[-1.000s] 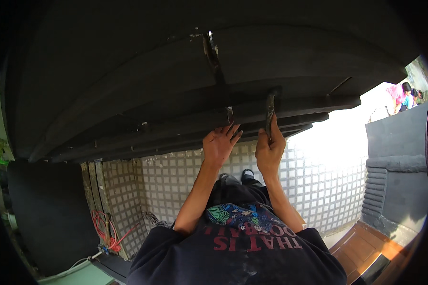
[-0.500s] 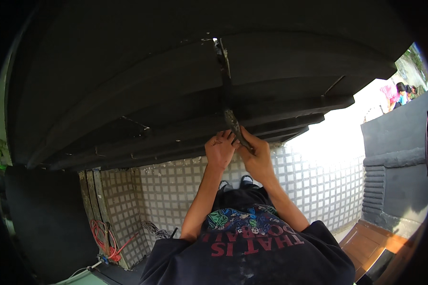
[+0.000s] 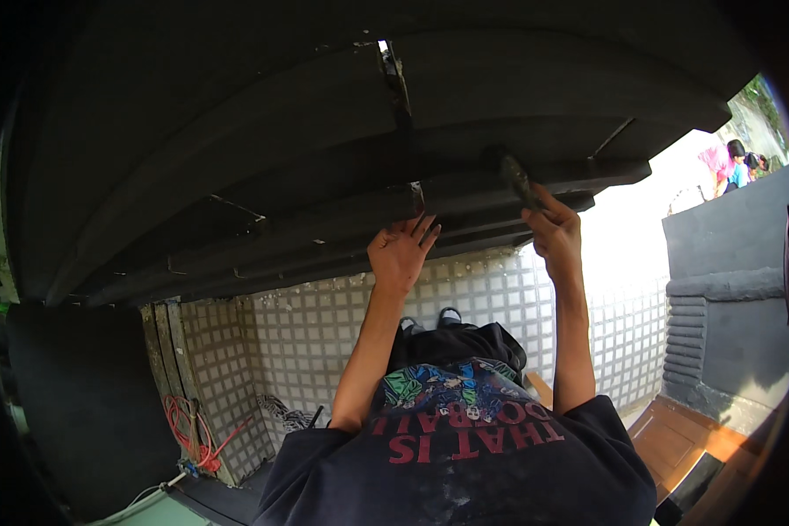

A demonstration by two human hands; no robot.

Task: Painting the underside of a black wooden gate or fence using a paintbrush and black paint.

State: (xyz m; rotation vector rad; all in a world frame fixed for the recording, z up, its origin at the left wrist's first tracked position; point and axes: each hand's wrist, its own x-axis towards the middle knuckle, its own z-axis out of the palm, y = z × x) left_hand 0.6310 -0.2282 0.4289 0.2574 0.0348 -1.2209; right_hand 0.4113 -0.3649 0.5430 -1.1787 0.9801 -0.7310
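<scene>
My left hand (image 3: pixel 397 260): spread beside black, stepped ledges (image 3: pixel 460 191), contact unclear. My right hand (image 3: pixel 556 231): gripping a dark, mottled, slender tool (image 3: pixel 515 180) beyond its fingers; best steered, I judge, clear of my left.

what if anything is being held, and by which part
The right grip holds a dark elongated tool by its near end. Whether the left grip, at the dark ledge, holds anything cannot be told.

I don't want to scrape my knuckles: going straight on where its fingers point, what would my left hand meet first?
Most likely the black stepped surface just beyond your left hand, though depth is unclear and they may be touching.
</scene>
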